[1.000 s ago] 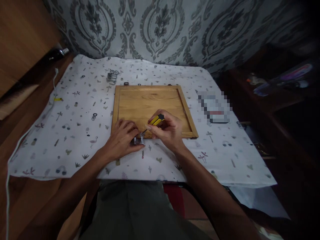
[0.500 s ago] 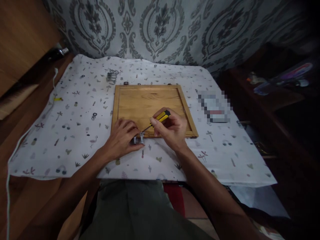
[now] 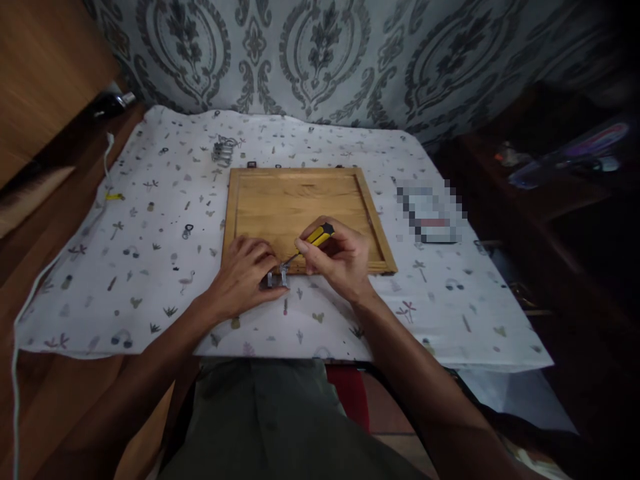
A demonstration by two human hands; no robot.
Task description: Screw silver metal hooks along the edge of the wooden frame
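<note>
My right hand (image 3: 340, 260) grips a yellow-and-black screwdriver (image 3: 319, 235), tilted, its tip down at a small silver metal bracket (image 3: 284, 275). The bracket sits against the near edge of a wooden framed panel (image 3: 295, 200) lying flat on the table. My left hand (image 3: 247, 270) is closed around the bracket's left side, the thumb below it and the fingers over the panel's near edge. The spot where the screwdriver tip meets the bracket is too small to make out clearly.
A printed white cloth (image 3: 150, 293) covers the table. Several metal pieces (image 3: 223, 152) lie beyond the panel's left corner, and a small dark ring-like item (image 3: 187, 231) lies to its left. A blurred-out flat object (image 3: 431, 212) rests on the right. A white cable (image 3: 45, 277) runs along the left edge.
My right hand and the screwdriver handle have shifted slightly left, with the tip still at the bracket. My left hand stays in place.
</note>
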